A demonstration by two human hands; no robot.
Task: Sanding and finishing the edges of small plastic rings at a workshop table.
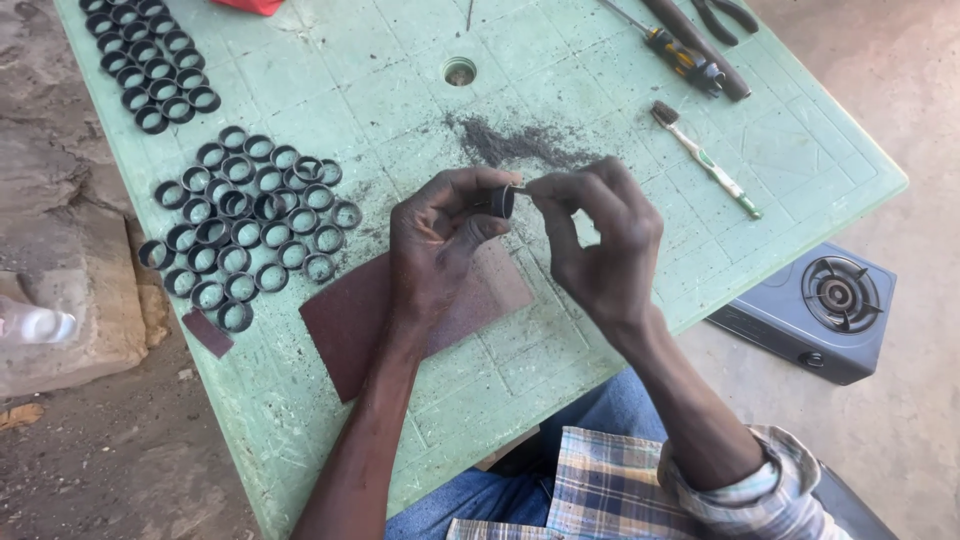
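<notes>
- Left hand (435, 245) grips a small black metal ring (502, 201) in closed fingers above the pale green plastic desk (600, 60).
- Right hand (600, 245) pinches the ring's edge.
- Brown sandpaper sheet (345, 325) lies beneath; dark filings (515, 145) beyond.
- Black rings in rows (245, 225) sit left.
- Grey single-burner stove (815, 310) rests on the dirt floor (900, 420).

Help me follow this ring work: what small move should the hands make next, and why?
Probably the right hand should work its fingertips around the rim of the black ring that the left hand pinches. Both hands meet at that ring above the brown sandpaper, dark dust lies just beyond, and many like rings sit in rows at the left.
</notes>
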